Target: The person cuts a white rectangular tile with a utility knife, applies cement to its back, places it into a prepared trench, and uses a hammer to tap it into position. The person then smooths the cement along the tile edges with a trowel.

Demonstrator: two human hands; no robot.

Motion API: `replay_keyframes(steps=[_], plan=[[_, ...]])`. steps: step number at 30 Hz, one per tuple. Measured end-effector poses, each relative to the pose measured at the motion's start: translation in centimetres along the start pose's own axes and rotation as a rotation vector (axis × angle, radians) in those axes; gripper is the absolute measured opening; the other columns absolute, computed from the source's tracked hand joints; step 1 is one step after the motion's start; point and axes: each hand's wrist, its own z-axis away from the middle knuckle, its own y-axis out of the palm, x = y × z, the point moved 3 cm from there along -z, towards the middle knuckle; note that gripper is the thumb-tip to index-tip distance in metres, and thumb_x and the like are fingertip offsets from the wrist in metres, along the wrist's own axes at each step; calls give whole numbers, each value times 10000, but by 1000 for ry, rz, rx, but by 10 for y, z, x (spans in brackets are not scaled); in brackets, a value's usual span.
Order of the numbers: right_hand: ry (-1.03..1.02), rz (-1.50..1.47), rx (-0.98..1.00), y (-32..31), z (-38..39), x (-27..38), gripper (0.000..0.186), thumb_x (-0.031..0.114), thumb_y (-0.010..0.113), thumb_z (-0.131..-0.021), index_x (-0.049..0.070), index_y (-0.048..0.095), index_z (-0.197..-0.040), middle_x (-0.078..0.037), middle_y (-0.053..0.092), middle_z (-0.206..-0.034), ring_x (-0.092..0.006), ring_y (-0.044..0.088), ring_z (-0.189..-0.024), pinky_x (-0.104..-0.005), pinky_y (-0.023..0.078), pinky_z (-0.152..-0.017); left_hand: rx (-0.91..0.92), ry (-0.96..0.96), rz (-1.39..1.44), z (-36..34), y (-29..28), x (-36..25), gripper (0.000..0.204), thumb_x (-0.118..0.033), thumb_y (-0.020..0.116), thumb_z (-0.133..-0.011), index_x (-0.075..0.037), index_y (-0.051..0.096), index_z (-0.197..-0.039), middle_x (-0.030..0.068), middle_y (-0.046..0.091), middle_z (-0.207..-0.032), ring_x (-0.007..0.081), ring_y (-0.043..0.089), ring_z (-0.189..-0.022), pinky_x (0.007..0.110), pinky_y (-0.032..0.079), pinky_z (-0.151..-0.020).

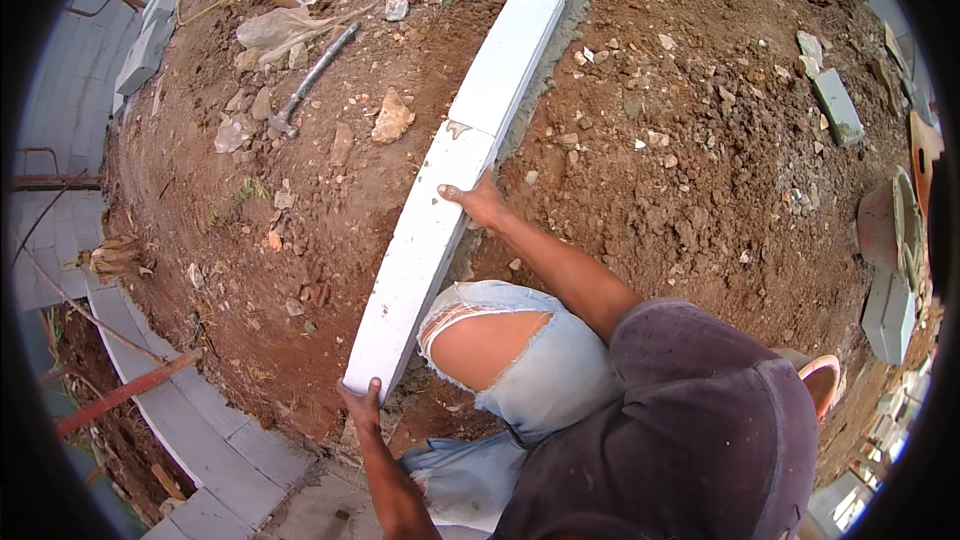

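Note:
A row of long white building blocks (515,40) runs from the top of the view toward me, with grey mortar (575,25) along its right side. My left hand (362,405) grips the near end of the closest white block (395,315), thumb up against its end. Farther along, my right hand (478,202) holds the right edge, its thumb on top and its fingers hidden behind the side. A chipped joint shows just beyond that hand. My bent knee in torn jeans rests close to the block's right side.
On the reddish soil to the left lie a hammer (312,82), a crumpled plastic bag (275,32) and stones. Red metal bars (130,395) stick in from the left. Loose blocks (838,108) and a mortar-stained bucket (882,225) stand at right; an orange-rimmed bucket (822,382) is behind my shoulder.

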Motion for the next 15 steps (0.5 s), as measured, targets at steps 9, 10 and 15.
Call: replay_keyframes(steps=[9,10,15], plan=[[105,24,194,-7,7,19,1220,412,876,-797,-35,67,-1592,-319,452,-1491,-433,518,-1337,-660,451,-1034,-57,-36,-40,7,-1,-14,1199,-376,926,-694,95,225,-1546,303,465,-1456,373,471,-1365,433,377,-1140],[164,44,65,-22,9,24,1203,412,859,-814,-34,64,-1600,-332,389,-1530,-430,494,-1362,-593,426,-1089,-62,-66,-66,7,-1,-18,1209,-377,927,-691,93,220,-1551,309,458,-1467,380,461,-1380,438,377,-1142],[-363,493,-555,-95,11,93,1035,371,790,-869,-36,183,-1601,-353,382,-1522,-459,486,-1358,-471,373,-1161,-210,-120,-595,20,7,-72,1210,-444,904,-726,23,200,-1592,374,254,-1600,453,355,-1473,482,349,-1184]])
